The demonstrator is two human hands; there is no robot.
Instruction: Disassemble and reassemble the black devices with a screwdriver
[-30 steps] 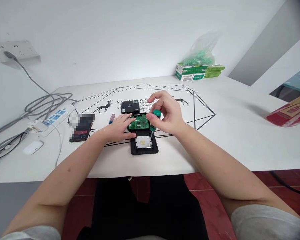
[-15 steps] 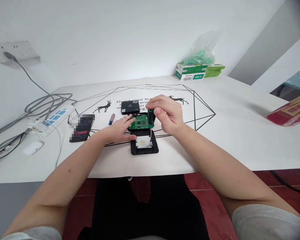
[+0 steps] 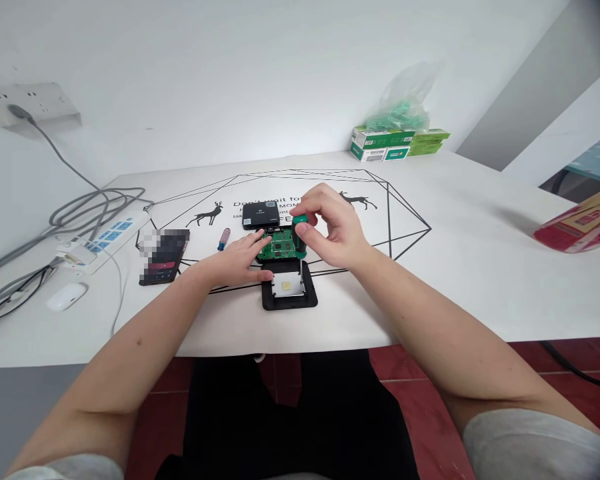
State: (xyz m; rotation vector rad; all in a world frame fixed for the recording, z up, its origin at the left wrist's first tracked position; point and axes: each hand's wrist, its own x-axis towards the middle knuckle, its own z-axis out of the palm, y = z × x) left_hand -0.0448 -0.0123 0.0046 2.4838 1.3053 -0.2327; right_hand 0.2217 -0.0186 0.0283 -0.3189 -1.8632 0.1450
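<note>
Upright in the fingers of my right hand [image 3: 333, 227] is a green and black screwdriver [image 3: 299, 238], its shaft reaching down to the upper right corner of a silver metal plate [image 3: 295, 283]. That plate lies in a black cover [image 3: 290, 302]. My left hand [image 3: 240, 260] rests with fingers spread, fingertips on a green circuit board [image 3: 283, 245] and thumb at the plate's left edge. Behind the board sits a flat black box [image 3: 261, 215]. A second, small screwdriver [image 3: 224, 239] lies behind my left hand.
On the left are a phone [image 3: 165, 257], a white earphone case [image 3: 67, 296], a power strip [image 3: 113, 237] and coiled grey cables [image 3: 90, 207]. Green boxes [image 3: 383, 140] with a plastic bag stand at the back right. A red package [image 3: 580, 223] is at the far right.
The fingers of my right hand have shifted and loosened around the screwdriver handle, showing more of its top. My left hand has stayed in place.
</note>
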